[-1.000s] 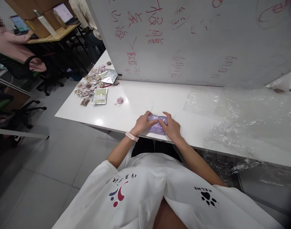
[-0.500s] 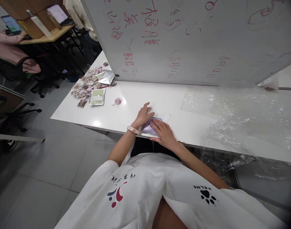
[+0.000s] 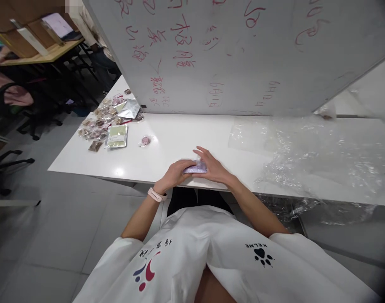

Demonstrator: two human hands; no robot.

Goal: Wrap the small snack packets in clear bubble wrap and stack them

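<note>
The left hand and right hand have their fingers on a purple plastic-wrapped packet at the white desk (crumpled clear plastic sheeting spreads to the right).

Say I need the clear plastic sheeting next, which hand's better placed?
Likely your right hand: it's nearer the clear plastic sheeting; your left hand is on the purple packet's far side.

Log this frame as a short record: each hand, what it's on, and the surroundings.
Left hand: at the left end of a shiny purple rectangular packet
Right hand: at its right end
Left wrist: pale pink band
Surface: white table
Table, left: pile of small clear-wrapped pieces, flat green-and-silver pouch, round pink wrapped disc
Table, right: crumpled clear plastic sheeting
Beyond table: whiteboard with red handwriting
</note>
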